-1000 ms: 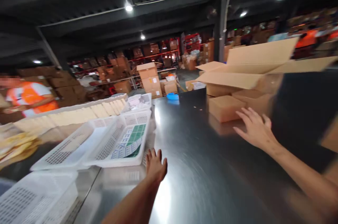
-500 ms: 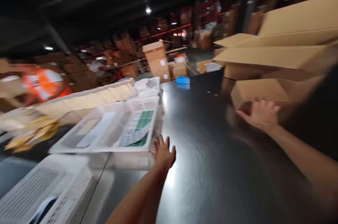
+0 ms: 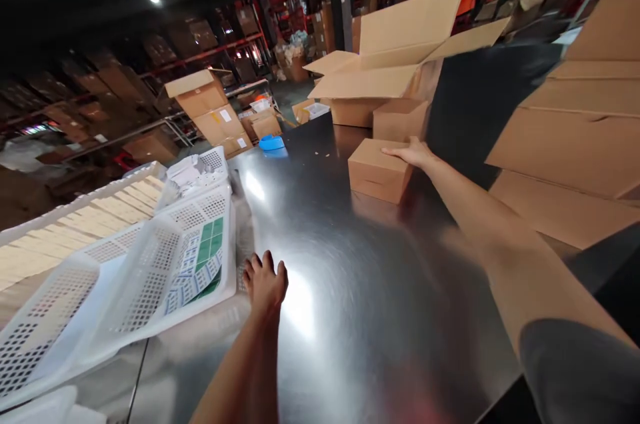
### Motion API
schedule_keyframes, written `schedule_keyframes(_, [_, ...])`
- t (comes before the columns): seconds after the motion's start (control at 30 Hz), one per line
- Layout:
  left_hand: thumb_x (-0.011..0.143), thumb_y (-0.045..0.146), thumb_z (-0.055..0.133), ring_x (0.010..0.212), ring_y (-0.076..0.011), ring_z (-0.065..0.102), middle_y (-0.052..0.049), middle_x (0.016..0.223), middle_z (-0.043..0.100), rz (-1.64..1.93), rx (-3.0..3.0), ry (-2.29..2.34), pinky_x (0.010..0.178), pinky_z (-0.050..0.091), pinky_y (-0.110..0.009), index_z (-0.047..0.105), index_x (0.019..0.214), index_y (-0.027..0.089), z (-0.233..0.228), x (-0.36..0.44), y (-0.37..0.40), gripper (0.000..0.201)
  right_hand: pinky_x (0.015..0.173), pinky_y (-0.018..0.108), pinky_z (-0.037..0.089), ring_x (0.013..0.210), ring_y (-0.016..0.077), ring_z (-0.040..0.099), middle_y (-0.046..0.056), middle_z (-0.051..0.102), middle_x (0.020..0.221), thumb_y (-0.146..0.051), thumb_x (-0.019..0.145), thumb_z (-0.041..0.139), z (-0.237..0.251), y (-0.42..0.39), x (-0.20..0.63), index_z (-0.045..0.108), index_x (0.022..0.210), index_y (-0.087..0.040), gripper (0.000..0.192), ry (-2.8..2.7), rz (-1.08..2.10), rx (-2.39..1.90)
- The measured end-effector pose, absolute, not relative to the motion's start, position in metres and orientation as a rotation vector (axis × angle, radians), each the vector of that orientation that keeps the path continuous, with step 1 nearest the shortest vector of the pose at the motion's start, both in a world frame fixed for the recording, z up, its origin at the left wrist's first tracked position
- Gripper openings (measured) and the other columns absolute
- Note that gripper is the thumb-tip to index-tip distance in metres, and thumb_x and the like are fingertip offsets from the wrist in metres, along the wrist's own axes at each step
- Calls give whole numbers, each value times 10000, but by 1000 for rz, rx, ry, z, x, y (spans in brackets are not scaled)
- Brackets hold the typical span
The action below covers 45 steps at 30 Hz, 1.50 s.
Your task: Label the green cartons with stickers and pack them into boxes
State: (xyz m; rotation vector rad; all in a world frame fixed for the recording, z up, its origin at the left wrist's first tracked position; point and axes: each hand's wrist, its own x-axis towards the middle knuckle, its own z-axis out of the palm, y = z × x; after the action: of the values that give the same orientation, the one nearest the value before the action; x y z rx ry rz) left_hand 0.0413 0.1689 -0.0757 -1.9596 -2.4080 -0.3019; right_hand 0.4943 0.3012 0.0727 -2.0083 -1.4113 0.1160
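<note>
In the head view, the right hand [image 3: 413,154] is reaching far across the shiny dark metal table [image 3: 350,291], its fingers lying flat and loosely spread over the top far edge of a small closed brown cardboard box [image 3: 379,171]; it is resting on the lid, not gripping it. That box is sitting on the table right of centre, toward the far side. Just beyond it a second small closed brown carton [image 3: 400,119] is standing against a large open cardboard carton [image 3: 395,71] with its flaps raised. So three cartons are clustered there, and stacked flat cardboard sheets [image 3: 580,144] are rising on the right.

The left hand [image 3: 265,281] is pressing palm-down on the table, fingers together, at the near right corner of a white perforated plastic tray [image 3: 150,277] holding green-and-white label sheets [image 3: 197,264]. A second white tray [image 3: 200,167] with crumpled paper is lying farther off, and there may be more trays at the near left, though the edge of the view is too cut off to count them.

The small box is looking light and stiff, with smooth sides that would probably slide easily on the polished metal; holding it across the lid with fingers over the far edge seems the safest grip.
</note>
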Motion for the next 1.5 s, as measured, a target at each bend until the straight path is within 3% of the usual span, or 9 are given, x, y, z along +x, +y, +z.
schedule_keyframes(0.1, [970,415,423,1499,-410,280,-210,1538,433,-364,-1976,-2416,1204,212,-543,518,1433,154,-73,43,169,539,839,469,510,1018,337,624,245,638,1159,-685,824,641,69,297,481,587,1231,-73,736,-1430,157,-2020])
schedule_keyframes(0.23, [952,426,474,1512,-415,256,-227,1552,423,-495,-1981,-2471,1211,193,-557,545,1393,145,-69,42,168,528,1000,486,458,1216,377,543,183,610,1257,-684,693,759,45,234,427,640,1182,-177,714,-1709,37,-1833])
schedule_keyframes(0.33, [961,428,484,1518,-387,266,-209,1545,452,-636,-1987,-2528,1222,192,-553,530,1390,146,-64,38,167,516,1023,515,418,1167,357,575,119,678,1147,-703,820,623,36,189,391,705,1069,-259,516,-1990,69,-1619])
schedule_keyframes(0.5, [945,325,541,1494,-300,355,-174,1481,542,-935,-2147,-2450,1238,240,-495,537,1359,158,-53,34,155,447,1089,659,302,1394,451,376,168,493,1506,-768,834,539,58,200,375,473,1493,-268,830,-1900,143,-1807])
schedule_keyframes(0.8, [1013,333,416,1300,-239,598,-150,1379,631,-1907,-2083,-2377,1077,473,-352,511,1341,159,-34,102,104,384,1050,479,465,1233,371,584,183,589,1326,-721,786,643,65,149,330,526,1483,-212,872,-2333,344,-1673])
schedule_keyframes(0.97, [982,431,470,1332,-313,542,-159,1328,624,-2094,-1741,-2605,1146,376,-491,509,1248,188,-27,93,71,363,1060,432,477,1239,321,590,143,527,1404,-745,749,677,63,99,296,437,1546,-255,965,-2553,538,-1479])
schedule_keyframes(1.13, [960,428,469,1317,-281,540,-127,1338,610,-2103,-1700,-2680,1129,405,-439,465,1284,213,-36,52,3,390,1092,511,443,1296,407,530,191,438,1512,-803,679,689,78,69,253,377,1571,-216,1113,-2765,653,-1412])
schedule_keyframes(1.3, [872,407,530,1292,-274,557,-137,1412,546,-2696,-1574,-2433,1080,470,-392,329,1408,209,-44,36,-43,606,1020,615,452,1239,459,538,193,524,1371,-891,566,681,81,47,210,472,1463,-252,1121,-2827,619,-1435])
schedule_keyframes(1.5, [710,319,563,1318,-291,524,-119,1411,551,-2961,-1549,-2324,1126,437,-409,352,1384,224,-40,32,-58,713,1051,818,262,1474,553,216,286,161,1655,-754,539,770,74,39,187,319,1566,-190,1256,-2812,691,-1482])
